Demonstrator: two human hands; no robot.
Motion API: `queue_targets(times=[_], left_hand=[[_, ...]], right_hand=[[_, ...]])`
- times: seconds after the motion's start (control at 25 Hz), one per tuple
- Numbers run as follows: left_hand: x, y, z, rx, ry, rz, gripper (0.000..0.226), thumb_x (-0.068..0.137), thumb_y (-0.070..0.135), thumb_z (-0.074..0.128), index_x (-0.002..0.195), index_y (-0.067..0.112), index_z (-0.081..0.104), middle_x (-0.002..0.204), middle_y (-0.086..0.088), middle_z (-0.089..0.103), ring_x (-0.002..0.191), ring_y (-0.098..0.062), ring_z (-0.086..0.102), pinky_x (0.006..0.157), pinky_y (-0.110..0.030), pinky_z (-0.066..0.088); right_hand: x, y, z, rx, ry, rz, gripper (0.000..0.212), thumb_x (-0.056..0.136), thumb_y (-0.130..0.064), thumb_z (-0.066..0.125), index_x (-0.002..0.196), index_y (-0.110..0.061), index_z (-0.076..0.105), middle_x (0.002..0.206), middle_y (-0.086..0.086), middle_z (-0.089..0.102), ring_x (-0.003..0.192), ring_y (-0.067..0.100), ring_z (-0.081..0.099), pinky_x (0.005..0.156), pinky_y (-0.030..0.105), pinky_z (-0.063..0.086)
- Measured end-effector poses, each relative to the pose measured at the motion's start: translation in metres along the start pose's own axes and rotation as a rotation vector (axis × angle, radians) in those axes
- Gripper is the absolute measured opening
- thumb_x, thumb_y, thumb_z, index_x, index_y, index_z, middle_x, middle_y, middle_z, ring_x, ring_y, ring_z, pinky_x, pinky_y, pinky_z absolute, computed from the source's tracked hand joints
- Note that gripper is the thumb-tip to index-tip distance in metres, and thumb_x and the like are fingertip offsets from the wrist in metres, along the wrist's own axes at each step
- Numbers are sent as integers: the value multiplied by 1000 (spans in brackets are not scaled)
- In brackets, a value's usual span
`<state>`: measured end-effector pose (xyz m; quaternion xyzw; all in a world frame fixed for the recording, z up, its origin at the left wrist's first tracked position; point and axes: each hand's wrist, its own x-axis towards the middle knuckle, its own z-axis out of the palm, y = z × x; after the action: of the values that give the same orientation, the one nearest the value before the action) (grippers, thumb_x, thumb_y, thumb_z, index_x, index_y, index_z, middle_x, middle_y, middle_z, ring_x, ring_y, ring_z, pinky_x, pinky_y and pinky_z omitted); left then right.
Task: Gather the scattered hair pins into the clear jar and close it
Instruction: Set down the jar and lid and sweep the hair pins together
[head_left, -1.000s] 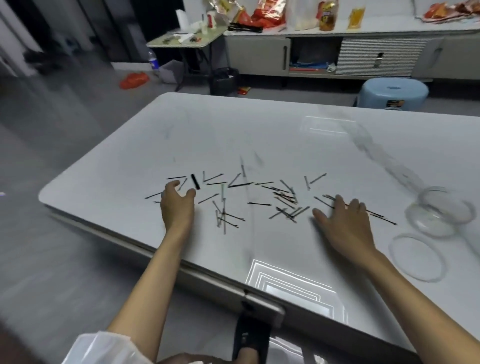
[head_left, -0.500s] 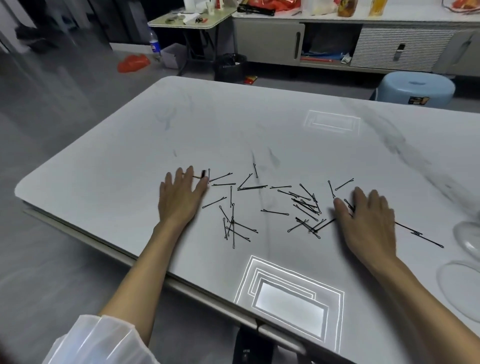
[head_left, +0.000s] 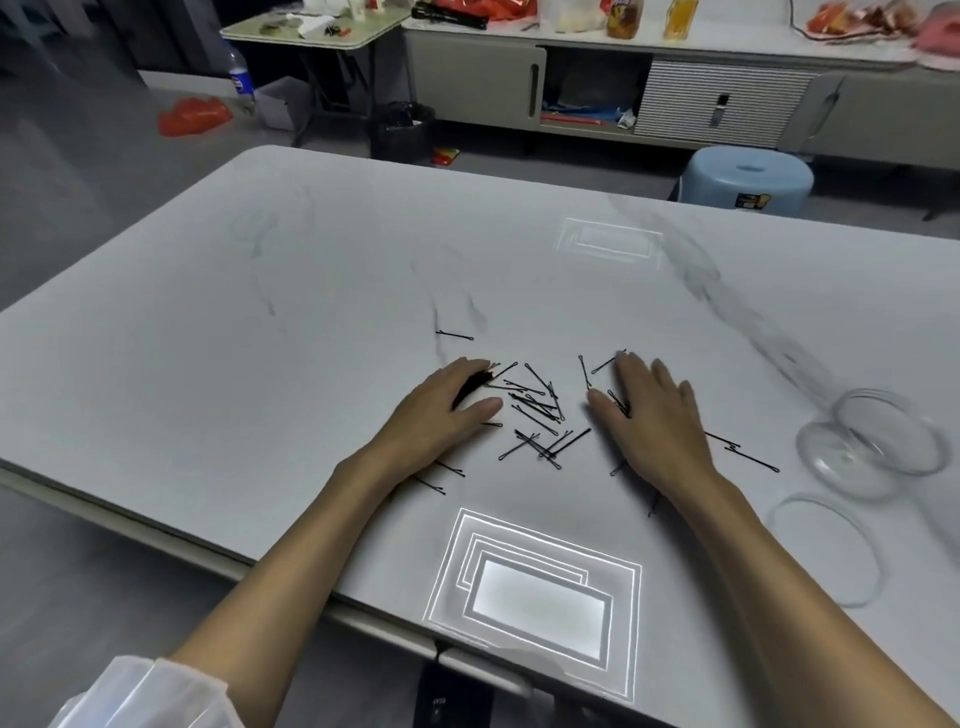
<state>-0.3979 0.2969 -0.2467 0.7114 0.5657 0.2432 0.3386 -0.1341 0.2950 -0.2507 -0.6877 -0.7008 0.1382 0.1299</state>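
left hand (head_left: 441, 410): palm down on the table (head_left: 260, 322), fingers together, a dark bunch of pins under the fingertips; can't tell if they're gripped
right hand (head_left: 649, 415): flat, fingers spread, grips nothing
hair pins (head_left: 535, 410): heaped between the hands; strays at 12, 3 and 7 o'clock
clear jar (head_left: 878, 441): 3 o'clock, on its side, open
lid (head_left: 826, 551): flat, just nearer than jar

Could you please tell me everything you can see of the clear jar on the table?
The clear jar looks like transparent plastic, round, wide and shallow. It is open and seems tipped on its side on the white table, at the right. Its lid lies flat just in front. No pins show inside, and neither hand touches it.
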Motion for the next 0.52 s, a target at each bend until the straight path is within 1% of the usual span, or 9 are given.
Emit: queue_targets(times=[0.08, 0.12, 0.16, 0.24, 0.28, 0.36, 0.4, 0.44, 0.52], left_hand=[[4, 6, 0, -55, 108, 18, 53, 94, 42, 60, 144, 27, 46, 146, 13, 47, 137, -7, 41, 105, -17, 32], [10, 6, -3, -19, 161, 7, 56, 95, 41, 58, 146, 23, 43, 151, 8, 43, 141, -10, 35, 111, -24, 29], [17, 6, -7, 24, 176, -30, 61, 97, 42, 56, 150, 21, 37, 158, 4, 34, 147, -12, 26, 117, -30, 23], [35, 4, -12, 122, 91, -135, 69, 99, 48, 47, 157, 20, 22, 165, 1, 16, 152, -14, 7, 121, -37, 9], [44, 3, -11, 211, 40, -154, 69, 100, 50, 42, 157, 19, 19, 166, 0, 12, 153, -15, 3, 122, -38, 6], [52, 6, -1, 355, -27, -86, 66, 101, 53, 38, 156, 19, 24, 166, 0, 13, 153, -15, 4, 121, -35, 5], [50, 8, 5, 353, -59, -33, 63, 101, 53, 38, 154, 22, 29, 166, 3, 16, 152, -12, 6, 120, -32, 7], [45, 11, 9, 310, -104, 2, 61, 100, 54, 40, 153, 26, 31, 165, 8, 19, 151, -9, 9, 119, -29, 9], [29, 21, 11, 213, -228, 19, 60, 97, 56, 47, 152, 35, 34, 161, 14, 26, 149, -5, 18, 116, -24, 16]], right_hand=[[0, -8, 2, 89, -49, -124, 44, 97, -49, 38, 130, -22, 48, 135, -7, 49, 135, 24, 34, 114, 51, 19], [-1, -9, 2, 180, -39, -146, 39, 97, -47, 39, 124, -22, 51, 126, -8, 52, 130, 23, 40, 114, 49, 20], [-1, -9, 2, 253, -10, -135, 37, 97, -45, 41, 124, -22, 52, 127, -7, 53, 128, 22, 43, 114, 47, 21], [-1, -3, -1, 254, 57, -31, 43, 98, -43, 41, 133, -19, 49, 140, -3, 48, 136, 22, 37, 116, 47, 19], [-1, 2, -2, 186, 90, 26, 42, 97, -43, 39, 129, -17, 50, 135, 0, 50, 134, 24, 38, 114, 48, 22], [-2, 8, -5, 33, 118, 44, 30, 96, -43, 37, 100, -16, 50, 104, -1, 51, 114, 27, 44, 102, 50, 32], [-4, 6, -6, -7, 84, -2, 28, 96, -43, 37, 93, -17, 47, 97, -3, 47, 107, 26, 44, 98, 49, 34], [-5, 3, -7, -4, 23, -76, 28, 97, -42, 37, 94, -17, 47, 97, -4, 46, 107, 25, 43, 98, 48, 34], [-8, -3, -8, 99, -149, -206, 29, 99, -42, 37, 103, -19, 54, 111, -1, 52, 118, 22, 44, 101, 43, 32]])
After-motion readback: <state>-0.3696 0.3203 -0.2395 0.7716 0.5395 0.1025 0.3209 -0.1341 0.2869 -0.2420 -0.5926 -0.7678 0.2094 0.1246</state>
